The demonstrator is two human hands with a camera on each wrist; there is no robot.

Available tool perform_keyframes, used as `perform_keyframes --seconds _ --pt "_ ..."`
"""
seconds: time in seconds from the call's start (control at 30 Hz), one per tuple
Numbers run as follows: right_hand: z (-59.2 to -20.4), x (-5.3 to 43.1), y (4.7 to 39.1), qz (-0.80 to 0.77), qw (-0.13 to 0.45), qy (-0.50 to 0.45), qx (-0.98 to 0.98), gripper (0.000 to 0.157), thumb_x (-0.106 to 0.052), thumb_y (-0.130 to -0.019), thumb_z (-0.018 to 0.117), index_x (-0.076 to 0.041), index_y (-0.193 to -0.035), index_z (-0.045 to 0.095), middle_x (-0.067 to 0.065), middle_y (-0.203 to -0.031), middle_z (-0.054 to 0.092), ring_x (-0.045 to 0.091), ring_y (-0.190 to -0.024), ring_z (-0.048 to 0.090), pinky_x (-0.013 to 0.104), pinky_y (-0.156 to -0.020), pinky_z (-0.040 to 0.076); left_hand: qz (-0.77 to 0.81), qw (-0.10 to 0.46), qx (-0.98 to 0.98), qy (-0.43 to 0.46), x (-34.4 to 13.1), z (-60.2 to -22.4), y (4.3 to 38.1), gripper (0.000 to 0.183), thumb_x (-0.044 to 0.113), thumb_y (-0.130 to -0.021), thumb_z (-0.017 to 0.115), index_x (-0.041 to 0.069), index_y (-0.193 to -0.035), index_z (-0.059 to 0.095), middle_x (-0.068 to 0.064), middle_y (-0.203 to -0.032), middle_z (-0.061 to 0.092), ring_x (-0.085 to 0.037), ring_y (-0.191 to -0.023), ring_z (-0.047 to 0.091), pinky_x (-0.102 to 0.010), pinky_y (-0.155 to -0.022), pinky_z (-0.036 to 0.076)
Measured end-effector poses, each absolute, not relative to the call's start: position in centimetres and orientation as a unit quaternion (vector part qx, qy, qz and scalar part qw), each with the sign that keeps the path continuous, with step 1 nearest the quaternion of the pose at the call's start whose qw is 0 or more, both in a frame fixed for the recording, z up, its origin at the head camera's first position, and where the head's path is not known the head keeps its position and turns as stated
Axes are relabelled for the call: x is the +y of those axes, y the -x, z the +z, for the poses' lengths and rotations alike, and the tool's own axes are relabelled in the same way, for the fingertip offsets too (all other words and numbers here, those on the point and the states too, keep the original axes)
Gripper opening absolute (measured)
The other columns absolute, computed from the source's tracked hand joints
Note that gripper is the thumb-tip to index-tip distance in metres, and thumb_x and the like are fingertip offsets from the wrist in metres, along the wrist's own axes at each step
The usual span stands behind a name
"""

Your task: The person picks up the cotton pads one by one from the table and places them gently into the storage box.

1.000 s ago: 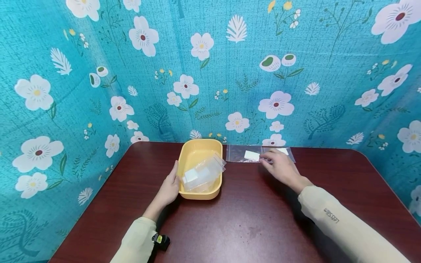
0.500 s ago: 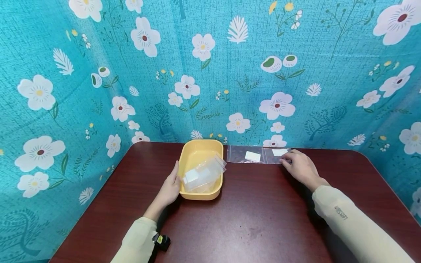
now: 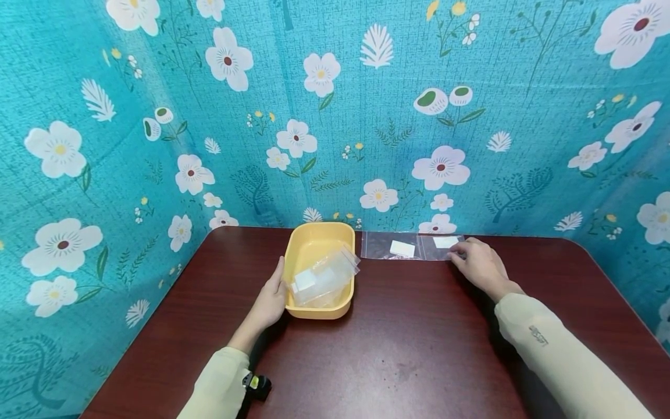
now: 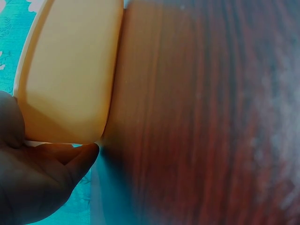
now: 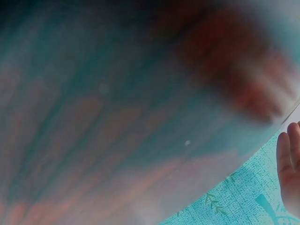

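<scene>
A yellow plastic tray (image 3: 319, 311) stands on the table, left of centre. My left hand (image 3: 270, 298) grips its left side; in the left wrist view that hand (image 4: 42, 173) is against the tray's edge (image 4: 70, 75). Inside lie several clear zip bags (image 3: 330, 276) with white labels. Beside the tray, along the table's back edge, a clear zip bag (image 3: 377, 245) lies flat, and a second zip bag (image 3: 432, 251) adjoins it on the right. My right hand (image 3: 480, 266) is at the second bag's right edge, fingertips touching it; the right wrist view shows its fingers (image 5: 284, 152) fairly straight.
The dark red wooden table (image 3: 366, 361) extends in front of and on both sides of the tray. A blue floral cloth (image 3: 335, 116) hangs right behind its back edge. A black device (image 3: 256, 385) is strapped at the left sleeve.
My right hand has moved right, from over the join of the two flat bags to the second bag's right edge, uncovering its label. The left hand and tray stay put.
</scene>
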State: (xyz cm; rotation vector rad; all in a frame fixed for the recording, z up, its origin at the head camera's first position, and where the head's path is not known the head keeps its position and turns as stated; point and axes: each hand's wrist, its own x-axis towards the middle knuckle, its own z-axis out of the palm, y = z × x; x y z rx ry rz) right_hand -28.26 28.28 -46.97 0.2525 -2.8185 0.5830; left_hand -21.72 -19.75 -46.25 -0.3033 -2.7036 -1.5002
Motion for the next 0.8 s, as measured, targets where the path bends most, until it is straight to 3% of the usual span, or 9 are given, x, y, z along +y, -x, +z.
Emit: perform_keyframes --seconds 0.33,0.8 --pt "-47.16 28.12 28.55 0.2 0.095 -0.084 -0.972 0.029 -0.022 -0.093 0.071 0.0 -0.111 0.074 0.02 -0.102 0.065 0.034 -0.094 0.059 0.056 -0.081 0.05 -0.48 0.012 -0.872 0.094 -19.81 -46.24 21.8 0.061 -0.005 -0.104 0.033 0.001 -0.16 0.012 -0.021 -0.164 0.015 -0.033 -0.15 0.016 -0.051 -0.119 0.015" --pt "-47.59 27.65 29.02 0.181 0.081 -0.077 -0.977 0.031 -0.024 -0.093 0.072 0.001 -0.112 0.074 0.017 -0.092 0.06 0.031 -0.085 0.055 0.05 -0.071 0.048 -0.482 0.0 -0.872 0.089 -19.9 -46.39 22.13 0.061 -0.002 -0.105 0.032 0.005 -0.161 0.008 -0.018 -0.166 0.013 -0.03 -0.151 0.014 -0.049 -0.12 0.016"
